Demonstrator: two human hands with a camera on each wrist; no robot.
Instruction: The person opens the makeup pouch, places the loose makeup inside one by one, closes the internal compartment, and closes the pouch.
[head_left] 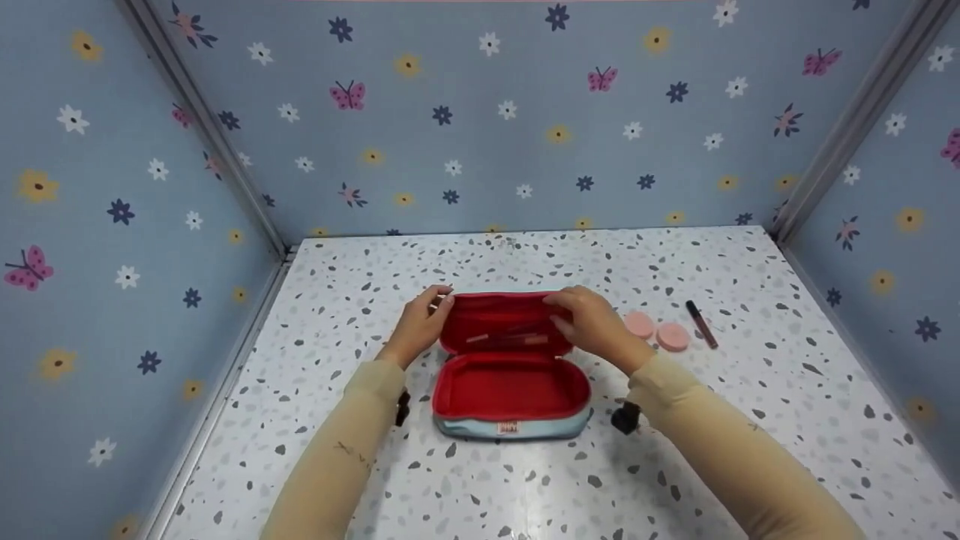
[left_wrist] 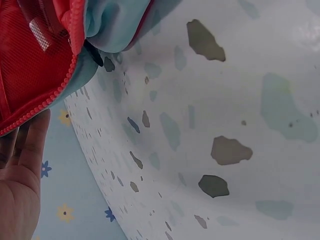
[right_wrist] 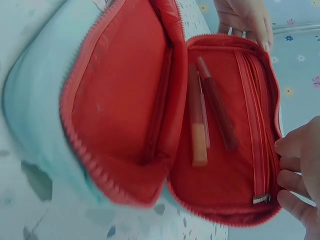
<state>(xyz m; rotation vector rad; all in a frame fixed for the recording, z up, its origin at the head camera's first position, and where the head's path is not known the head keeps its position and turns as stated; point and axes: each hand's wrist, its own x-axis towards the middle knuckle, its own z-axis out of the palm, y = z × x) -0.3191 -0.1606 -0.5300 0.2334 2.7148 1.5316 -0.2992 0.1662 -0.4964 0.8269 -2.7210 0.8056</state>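
Note:
A light blue makeup bag with a red lining lies unzipped on the table, its lid raised at the far side. My left hand holds the lid's left edge; in the left wrist view its fingers are behind the rim. The lid's other end is gripped by my right hand, fingertips curled on the zip edge. Inside the lid lie a tube with an orange-brown end, a dark red tube and a thin stick. The bag's lower half shows bare red lining.
Right of the bag, two round pink cases lie side by side. A lip gloss tube with a black cap is just beyond them. The speckled white table is bounded by blue flowered panels at the back and sides.

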